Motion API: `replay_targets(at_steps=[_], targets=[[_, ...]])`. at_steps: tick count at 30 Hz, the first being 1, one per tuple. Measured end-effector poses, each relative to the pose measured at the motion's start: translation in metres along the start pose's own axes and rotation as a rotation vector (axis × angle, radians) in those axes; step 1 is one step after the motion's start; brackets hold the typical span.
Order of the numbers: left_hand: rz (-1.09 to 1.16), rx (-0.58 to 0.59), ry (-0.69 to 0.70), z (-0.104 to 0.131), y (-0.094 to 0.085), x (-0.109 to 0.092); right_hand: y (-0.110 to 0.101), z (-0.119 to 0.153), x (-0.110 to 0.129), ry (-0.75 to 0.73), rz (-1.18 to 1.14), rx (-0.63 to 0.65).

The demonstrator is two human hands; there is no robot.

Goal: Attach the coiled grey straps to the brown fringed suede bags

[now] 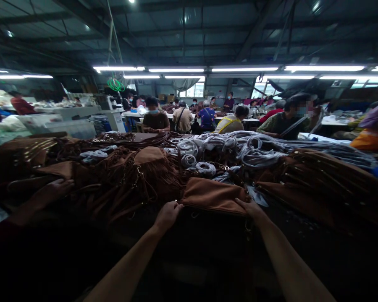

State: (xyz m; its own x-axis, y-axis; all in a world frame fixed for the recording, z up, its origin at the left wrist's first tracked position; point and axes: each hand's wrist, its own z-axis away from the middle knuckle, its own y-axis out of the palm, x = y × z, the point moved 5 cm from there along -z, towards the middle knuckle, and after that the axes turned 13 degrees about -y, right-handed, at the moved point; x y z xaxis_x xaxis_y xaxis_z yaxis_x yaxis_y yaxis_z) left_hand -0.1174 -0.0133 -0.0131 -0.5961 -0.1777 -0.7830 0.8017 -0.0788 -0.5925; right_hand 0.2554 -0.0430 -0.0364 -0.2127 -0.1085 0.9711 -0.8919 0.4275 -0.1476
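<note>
A flat brown suede-like bag (214, 195) lies in front of me at the near edge of the pile. My left hand (169, 214) pinches its left corner, fingers closed. At the opposite corner my right hand (251, 208) grips the bag, thumb on top and the other fingers mostly hidden. A fringed brown bag (151, 161) with a metal clasp lies just beyond my left hand. Behind the held bag are wrapped grey coils (205, 168) of strap.
A co-worker's hand (55, 189) touches brown pieces at the left. Stacked brown bags (324, 180) lie at the right, and long grey wrapped straps (271, 144) run across the back. Several people sit at tables beyond.
</note>
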Motion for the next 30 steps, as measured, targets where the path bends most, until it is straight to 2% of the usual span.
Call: replay_targets(at_steps=[2, 3, 4, 5, 7, 9, 11, 13, 15, 17, 19, 21, 23, 24, 25, 27, 28, 30], targets=[[-0.213, -0.313, 0.19, 0.016, -0.011, -0.017, 0.004, 0.001, -0.006, 0.048, -0.006, -0.003], [-0.262, -0.423, 0.289, 0.026, -0.01, -0.028, 0.005, 0.002, -0.008, 0.062, -0.007, -0.002], [-0.283, -0.475, 0.389, 0.035, -0.004, -0.04, 0.007, 0.002, -0.008, 0.069, -0.008, 0.003], [-0.291, -0.457, 0.489, 0.041, 0.006, -0.051, 0.008, 0.002, -0.008, 0.07, -0.01, 0.011], [-0.303, -0.268, 0.649, 0.046, 0.034, -0.07, 0.009, 0.003, -0.005, 0.069, -0.024, 0.054], [-0.327, -0.062, 0.699, 0.042, 0.059, -0.083, 0.006, 0.007, 0.003, 0.053, -0.001, 0.109], [-0.341, 0.039, 0.674, 0.031, 0.072, -0.09, -0.003, 0.013, 0.018, 0.021, 0.182, 0.127], [-0.329, 0.034, 0.644, 0.021, 0.073, -0.096, -0.018, 0.022, 0.044, -0.068, 0.534, 0.037], [-0.321, -0.02, 0.638, 0.016, 0.071, -0.103, -0.018, 0.034, 0.077, -0.277, 0.849, 0.008], [-0.33, -0.068, 0.633, 0.014, 0.068, -0.109, 0.002, 0.046, 0.101, -0.549, 0.994, 0.177], [-0.347, -0.085, 0.623, 0.018, 0.066, -0.114, 0.028, 0.056, 0.108, -0.697, 1.066, 0.401], [-0.344, -0.112, 0.625, 0.026, 0.064, -0.118, 0.042, 0.056, 0.104, -0.686, 1.166, 0.473], [-0.312, -0.152, 0.676, 0.04, 0.063, -0.12, 0.046, 0.05, 0.096, -0.63, 1.24, 0.446], [-0.297, -0.133, 0.733, 0.048, 0.066, -0.121, 0.046, 0.046, 0.093, -0.613, 1.25, 0.432], [-0.292, -0.073, 0.799, 0.055, 0.073, -0.122, 0.045, 0.043, 0.09, -0.603, 1.244, 0.419], [-0.305, 0.117, 0.872, 0.062, 0.093, -0.121, 0.041, 0.037, 0.086, -0.588, 1.201, 0.399], [-0.304, 0.204, 0.855, 0.061, 0.104, -0.119, 0.039, 0.035, 0.085, -0.579, 1.173, 0.39], [-0.232, 0.295, 0.748, 0.05, 0.121, -0.118, 0.035, 0.032, 0.086, -0.566, 1.115, 0.356]])
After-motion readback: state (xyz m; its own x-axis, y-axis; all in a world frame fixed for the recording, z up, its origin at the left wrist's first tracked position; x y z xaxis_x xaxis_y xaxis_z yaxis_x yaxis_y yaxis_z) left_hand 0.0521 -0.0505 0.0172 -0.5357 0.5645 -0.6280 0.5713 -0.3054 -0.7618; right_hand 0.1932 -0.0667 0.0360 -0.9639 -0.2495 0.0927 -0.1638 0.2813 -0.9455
